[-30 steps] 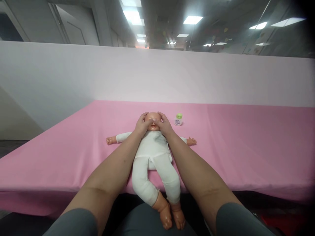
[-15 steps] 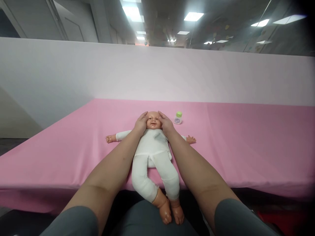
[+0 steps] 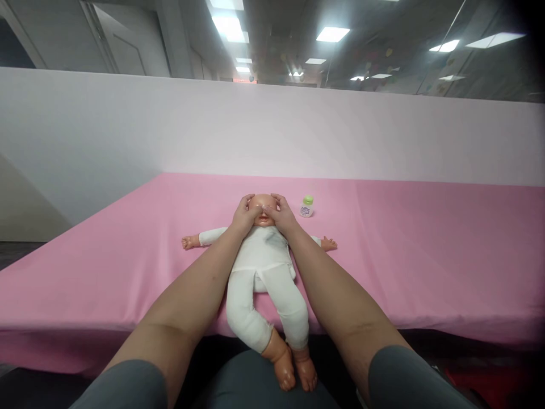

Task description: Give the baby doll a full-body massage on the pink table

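Observation:
A baby doll (image 3: 264,267) in a white suit lies on its back on the pink table (image 3: 404,255), arms spread, bare feet hanging over the near edge. My left hand (image 3: 244,216) cups the left side of the doll's head, thumb across its face. My right hand (image 3: 279,215) cups the right side, thumb meeting the other over the nose and eyes. Most of the doll's face is hidden by my thumbs.
A small white bottle with a green cap (image 3: 306,207) stands upright on the table just right of the doll's head. A tall pale partition (image 3: 298,130) closes the far side and the left side of the table.
Half a second ago my hands were at the sides of the head with the face uncovered. My thumbs have slid inward over the face, as they were one second ago.

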A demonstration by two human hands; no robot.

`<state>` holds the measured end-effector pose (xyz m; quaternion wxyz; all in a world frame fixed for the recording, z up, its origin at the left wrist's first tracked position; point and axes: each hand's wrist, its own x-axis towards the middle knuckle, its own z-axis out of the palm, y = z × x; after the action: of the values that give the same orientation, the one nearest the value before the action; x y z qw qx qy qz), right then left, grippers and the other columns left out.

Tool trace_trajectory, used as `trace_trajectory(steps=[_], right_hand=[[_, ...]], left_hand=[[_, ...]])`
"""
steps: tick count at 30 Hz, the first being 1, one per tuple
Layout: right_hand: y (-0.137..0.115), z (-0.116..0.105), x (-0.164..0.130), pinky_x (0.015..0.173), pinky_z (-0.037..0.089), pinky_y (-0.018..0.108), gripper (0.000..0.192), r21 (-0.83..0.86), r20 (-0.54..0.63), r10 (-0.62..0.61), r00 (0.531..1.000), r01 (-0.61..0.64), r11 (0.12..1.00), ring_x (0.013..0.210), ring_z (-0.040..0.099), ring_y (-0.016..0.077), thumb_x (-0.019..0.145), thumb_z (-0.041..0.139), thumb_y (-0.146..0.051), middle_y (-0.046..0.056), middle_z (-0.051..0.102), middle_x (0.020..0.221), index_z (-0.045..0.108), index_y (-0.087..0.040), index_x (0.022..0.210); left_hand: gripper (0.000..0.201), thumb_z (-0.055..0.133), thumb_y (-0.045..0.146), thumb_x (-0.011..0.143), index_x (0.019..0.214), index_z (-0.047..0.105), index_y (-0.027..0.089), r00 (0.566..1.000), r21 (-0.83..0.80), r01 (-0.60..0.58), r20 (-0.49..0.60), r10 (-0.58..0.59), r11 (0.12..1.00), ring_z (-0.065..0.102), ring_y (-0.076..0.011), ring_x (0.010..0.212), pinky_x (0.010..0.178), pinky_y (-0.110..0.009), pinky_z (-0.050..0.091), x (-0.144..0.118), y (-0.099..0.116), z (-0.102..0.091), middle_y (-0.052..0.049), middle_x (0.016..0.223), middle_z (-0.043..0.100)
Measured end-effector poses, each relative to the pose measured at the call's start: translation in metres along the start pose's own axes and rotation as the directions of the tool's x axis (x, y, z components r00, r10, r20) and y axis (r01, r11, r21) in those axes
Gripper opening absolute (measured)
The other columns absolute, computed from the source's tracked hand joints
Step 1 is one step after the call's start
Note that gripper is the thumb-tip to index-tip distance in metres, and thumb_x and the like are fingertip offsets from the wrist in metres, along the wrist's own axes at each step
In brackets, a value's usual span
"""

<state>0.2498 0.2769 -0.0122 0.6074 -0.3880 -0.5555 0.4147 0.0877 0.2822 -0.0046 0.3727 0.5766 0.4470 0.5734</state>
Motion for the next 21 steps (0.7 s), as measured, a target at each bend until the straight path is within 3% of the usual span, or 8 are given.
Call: trace_trajectory(steps=[4, 9, 15, 21], right_hand=[[0.008, -0.001, 0.007, 0.114, 0.048, 0.047, 0.067, 0.021, -0.059, -0.006, 0.998, 0.007, 1.000, 0.130, 0.059, 0.0282, 0.070, 0.088, -0.051, 0.008, 0.064, 0.138, 0.064, -0.027, 0.128], [0.016, -0.002, 0.012, 0.108, 0.053, 0.049, 0.058, 0.252, -0.018, 0.090, 0.996, -0.083, 0.964, 0.117, 0.066, 0.0267, 0.074, 0.083, -0.048, 0.007, 0.070, 0.127, 0.066, -0.027, 0.126], [0.017, -0.004, 0.013, 0.110, 0.053, 0.046, 0.055, 0.305, 0.010, 0.161, 0.987, -0.156, 0.939, 0.131, 0.060, 0.0271, 0.078, 0.077, -0.038, 0.003, 0.064, 0.145, 0.068, -0.030, 0.132], [0.019, -0.004, 0.014, 0.112, 0.051, 0.045, 0.062, 0.302, 0.032, 0.159, 0.987, -0.161, 0.940, 0.134, 0.058, 0.0268, 0.075, 0.077, -0.036, 0.002, 0.062, 0.149, 0.066, -0.030, 0.136]], left_hand=[[0.069, 0.077, 0.047, 0.077, 0.139, 0.062, 0.021, 1.000, 0.042, -0.008, -0.007, 0.008, 0.999, 0.066, -0.0275, 0.112, 0.097, -0.040, 0.052, 0.001, 0.000, 0.000, -0.011, 0.124, 0.066], [0.058, 0.073, 0.041, 0.079, 0.134, 0.066, 0.023, 0.998, -0.087, 0.055, -0.016, -0.057, 0.995, 0.068, -0.0258, 0.110, 0.099, -0.040, 0.054, 0.008, -0.009, 0.002, -0.009, 0.121, 0.070], [0.054, 0.071, 0.031, 0.077, 0.130, 0.069, 0.019, 0.985, -0.325, 0.162, 0.001, -0.170, 0.932, 0.068, -0.0263, 0.115, 0.105, -0.041, 0.053, 0.010, -0.005, 0.004, -0.011, 0.126, 0.072], [0.052, 0.070, 0.038, 0.083, 0.131, 0.068, 0.020, 0.990, -0.308, 0.133, -0.010, -0.143, 0.942, 0.064, -0.0276, 0.126, 0.109, -0.041, 0.051, 0.010, -0.006, 0.003, -0.012, 0.138, 0.068]])
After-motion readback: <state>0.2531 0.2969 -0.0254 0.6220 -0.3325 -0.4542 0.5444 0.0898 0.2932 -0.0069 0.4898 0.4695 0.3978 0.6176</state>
